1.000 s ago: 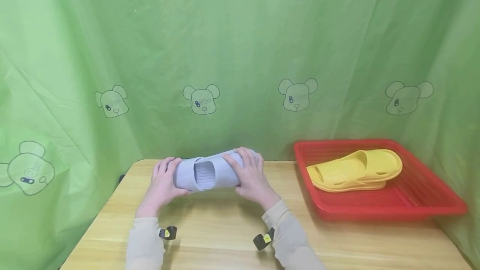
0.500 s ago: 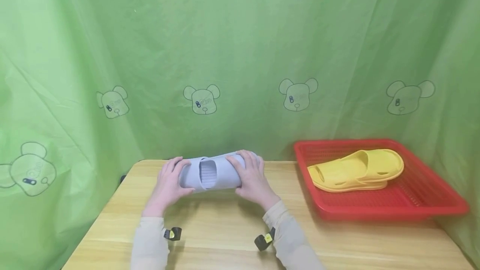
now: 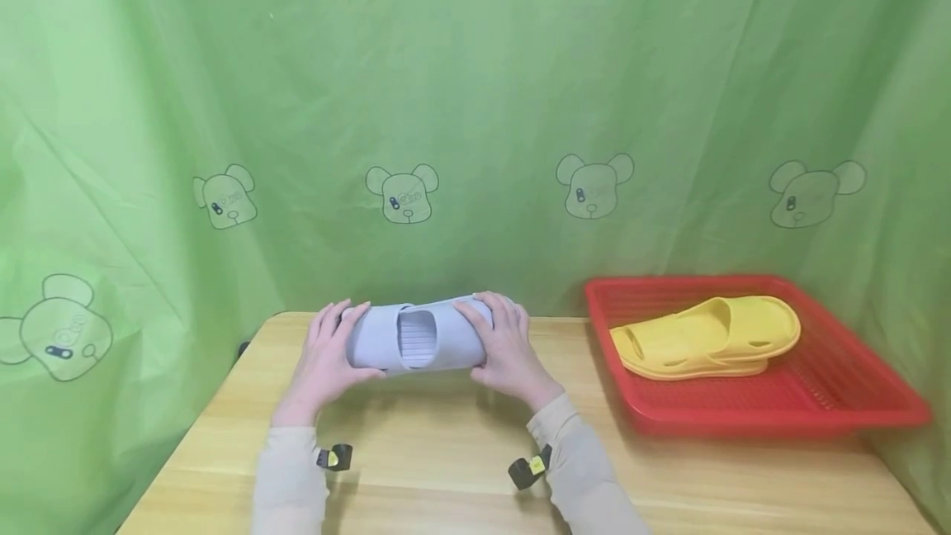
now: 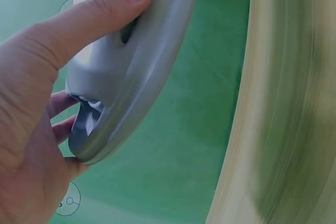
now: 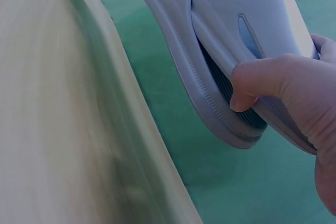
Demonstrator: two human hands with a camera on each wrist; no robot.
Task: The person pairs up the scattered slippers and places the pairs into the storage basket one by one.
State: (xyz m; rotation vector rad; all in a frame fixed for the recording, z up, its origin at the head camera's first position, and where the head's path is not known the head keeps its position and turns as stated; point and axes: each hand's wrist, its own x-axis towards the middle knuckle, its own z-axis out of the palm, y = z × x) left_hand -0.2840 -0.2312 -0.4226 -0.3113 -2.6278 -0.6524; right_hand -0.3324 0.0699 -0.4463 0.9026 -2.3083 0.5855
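A pair of grey-blue slippers, nested into each other, is held sideways above the table's far part. My left hand grips the left end; in the left wrist view its thumb lies across the strap of one slipper by a slot, with fingers behind near the open toe. My right hand grips the right end. The right wrist view shows its thumb hooked at the edge of the other slipper, whose heel end disappears under the first one's strap.
To the right stands a red basket with yellow slippers, stacked, inside. The wooden table ends at a green curtain with bear-head outlines.
The slippers have shifted a little to the right and levelled slightly, both hands keeping their grip. The basket and yellow slippers stay in place.
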